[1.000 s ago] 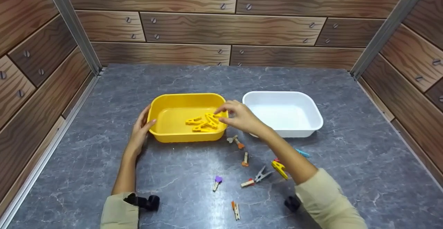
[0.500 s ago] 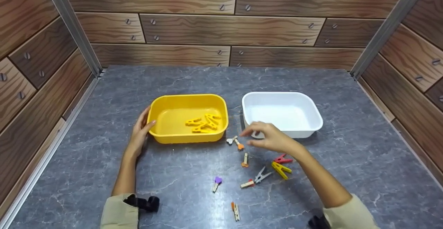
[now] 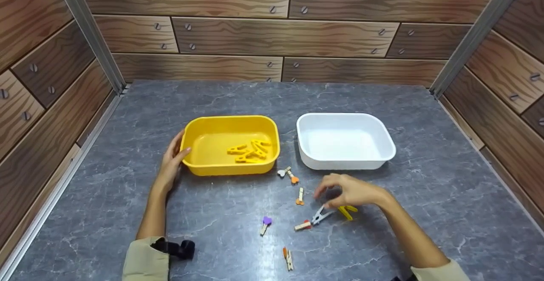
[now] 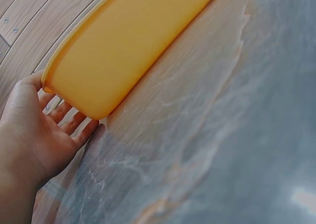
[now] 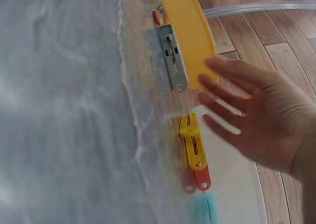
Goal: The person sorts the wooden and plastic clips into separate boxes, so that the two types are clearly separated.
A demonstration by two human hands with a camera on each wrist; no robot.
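Note:
My left hand (image 3: pixel 171 164) grips the left rim of a yellow tub (image 3: pixel 206 147), thumb over the edge and fingers along the outside. Several yellow clothespins (image 3: pixel 250 158) lie in that tub. Over the table, my right hand (image 3: pixel 352 191) hovers with fingers and thumb apart, holding nothing. Close to its thumb is a grey clothespin (image 3: pixel 318 218). Another yellow clothespin (image 3: pixel 347 214) lies partly beneath the hand. The right wrist view also shows a red clothespin (image 5: pixel 202 178) and a light blue clothespin (image 5: pixel 208 209), both hidden by the hand in the head view.
A white tub (image 3: pixel 346 164) stands right of the yellow one. Small wooden clothespins are scattered in front: one with a purple heart (image 3: pixel 267 221), one with an orange heart (image 3: pixel 294 180), and others, including a wooden clothespin (image 3: pixel 289 259) near the front. Wood-patterned walls (image 3: pixel 233 36) enclose the table.
My right hand has moved from above the yellow tub's right side, back and to the right, down to the loose clothespins. The left hand stays on the yellow tub.

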